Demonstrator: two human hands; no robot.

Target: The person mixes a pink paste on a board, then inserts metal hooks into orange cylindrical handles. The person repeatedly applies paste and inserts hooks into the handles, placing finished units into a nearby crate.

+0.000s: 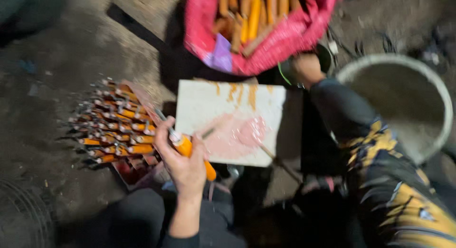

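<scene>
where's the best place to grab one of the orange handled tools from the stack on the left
Judging by the pose, take an orange-handled tool by its orange handle, coming from the right, the side nearest the left hand. The handles point toward the white board, while the metal ends fan out leftward.

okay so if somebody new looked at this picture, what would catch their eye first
Probably the pink sack at top centre, stuffed with orange handles. Next, the left hand gripping an orange-handled tool beside a white slab smeared pink, with a pile of similar tools to its left. The right hand reaches toward the sack, near a round tub.
</scene>
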